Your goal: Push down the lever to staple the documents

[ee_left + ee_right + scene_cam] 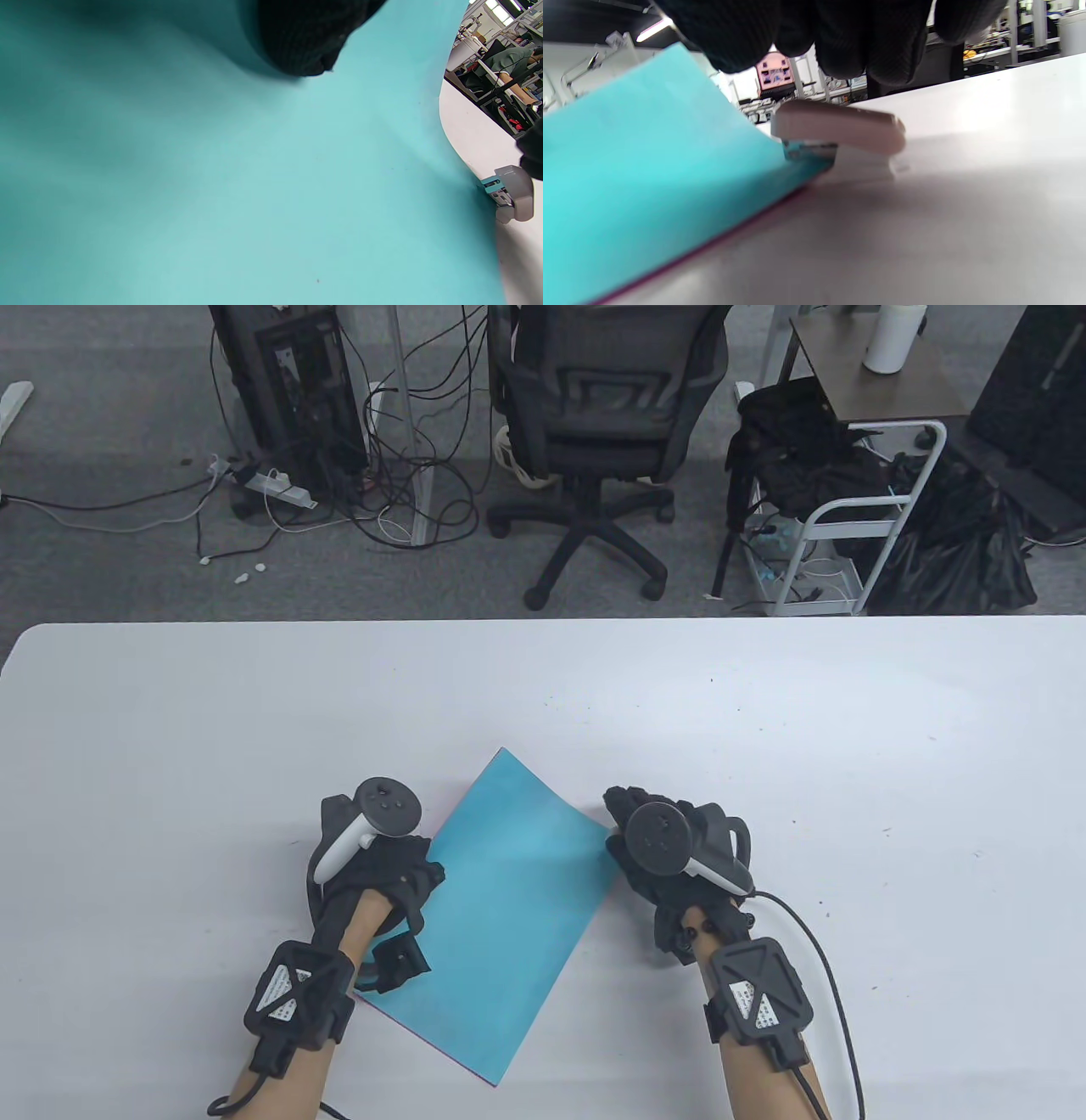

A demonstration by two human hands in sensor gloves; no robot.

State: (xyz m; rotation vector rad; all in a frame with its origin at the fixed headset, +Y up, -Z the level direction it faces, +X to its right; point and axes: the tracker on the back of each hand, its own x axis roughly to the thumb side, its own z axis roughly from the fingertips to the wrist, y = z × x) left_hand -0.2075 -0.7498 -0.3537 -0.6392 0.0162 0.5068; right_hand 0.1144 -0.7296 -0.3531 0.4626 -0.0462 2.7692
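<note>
- On the tabletop (pixel 764 712), my left hand (pixel 373 869) rests flat on the blue paper (pixel 501 899).
- Right hand (pixel 670 848), fingers curled, covers the stapler (pixel 840 129) on the paper's right corner; whether it's touching, I can't tell.

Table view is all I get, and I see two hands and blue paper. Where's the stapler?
Observer: It's hidden under the right hand. In the right wrist view a pale stapler sits on the table with the blue paper's corner in its mouth.
Child: Is the hand squishing it?
Observer: The gloved fingers hang just above its lever; I can't tell if they touch.
Child: Is it only one paper?
Observer: A reddish edge peeks out beneath the blue sheet, so something lies under it.
Child: What's the other hand doing?
Observer: In the left wrist view, a left fingertip rests on the paper.
</note>
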